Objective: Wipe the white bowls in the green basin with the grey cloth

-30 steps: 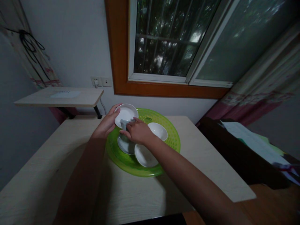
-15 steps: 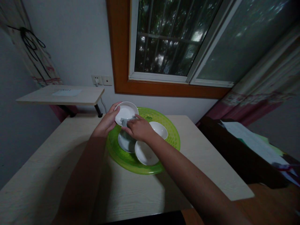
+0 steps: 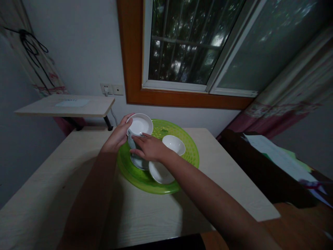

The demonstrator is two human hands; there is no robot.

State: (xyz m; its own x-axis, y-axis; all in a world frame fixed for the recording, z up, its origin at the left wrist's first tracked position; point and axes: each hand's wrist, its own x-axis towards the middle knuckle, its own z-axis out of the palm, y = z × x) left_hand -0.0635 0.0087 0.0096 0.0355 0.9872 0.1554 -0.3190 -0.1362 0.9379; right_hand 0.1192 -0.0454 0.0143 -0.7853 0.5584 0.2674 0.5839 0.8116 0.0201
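Note:
My left hand (image 3: 120, 132) grips a small white bowl (image 3: 142, 122) by its left rim, thumb on top. The bowl is held tilted above the far left part of a round green tray (image 3: 191, 152). With my right hand (image 3: 151, 147) I press a grey cloth (image 3: 132, 138) against the bowl's near side; the fingers reach left over the cloth and hide part of it. Three other bowls rest on the tray: a white bowl (image 3: 174, 143) to the right, a second white bowl (image 3: 160, 173) at the front, and a greyish bowl (image 3: 139, 162) partly under my right hand.
A pale wooden table (image 3: 145, 215) carries the tray. At the back left stands a small raised shelf (image 3: 85, 107) with a paper on it. Behind are the wall and a window with a brown frame (image 3: 182, 99). Papers (image 3: 275, 152) lie on dark furniture at the right.
My right hand and the cloth have shifted a little left and down, from the bowl's inside to its near rim and outer side. The left hand keeps its hold.

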